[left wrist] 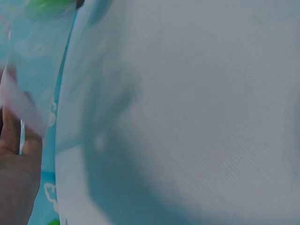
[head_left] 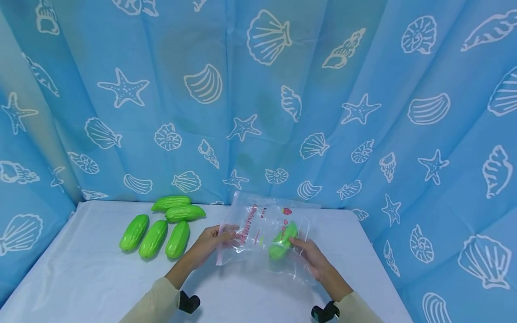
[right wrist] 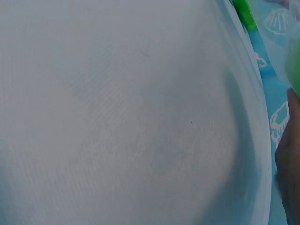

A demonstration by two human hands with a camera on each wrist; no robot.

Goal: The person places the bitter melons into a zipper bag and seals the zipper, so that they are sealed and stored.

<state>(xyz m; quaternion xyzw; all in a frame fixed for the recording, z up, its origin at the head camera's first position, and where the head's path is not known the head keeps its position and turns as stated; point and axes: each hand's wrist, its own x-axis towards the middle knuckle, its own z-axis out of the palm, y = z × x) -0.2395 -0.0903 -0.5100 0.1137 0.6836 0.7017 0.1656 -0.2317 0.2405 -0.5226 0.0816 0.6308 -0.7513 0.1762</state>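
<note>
A clear plastic zip bag (head_left: pixel 250 251) with red print is held up over the table between both hands. Inside it, toward its right end, lies a green, ridged, cucumber-shaped vegetable (head_left: pixel 278 250). My left hand (head_left: pixel 210 244) grips the pinkish zip edge at the bag's left side, its fingers partly seen through the film. In the left wrist view, that hand (left wrist: pixel 21 159) is at the left border by the pink strip (left wrist: pixel 23 108). My right hand (head_left: pixel 313 258) pinches the bag's right end, thumb beside the vegetable. The right wrist view catches only part of this hand (right wrist: pixel 289 159).
Several similar green vegetables (head_left: pixel 153 239) lie on the white-covered table (head_left: pixel 93 269) left of the bag, some in a row and others behind. A blue curtain with white shell prints (head_left: pixel 230 107) hangs behind the table and along its sides.
</note>
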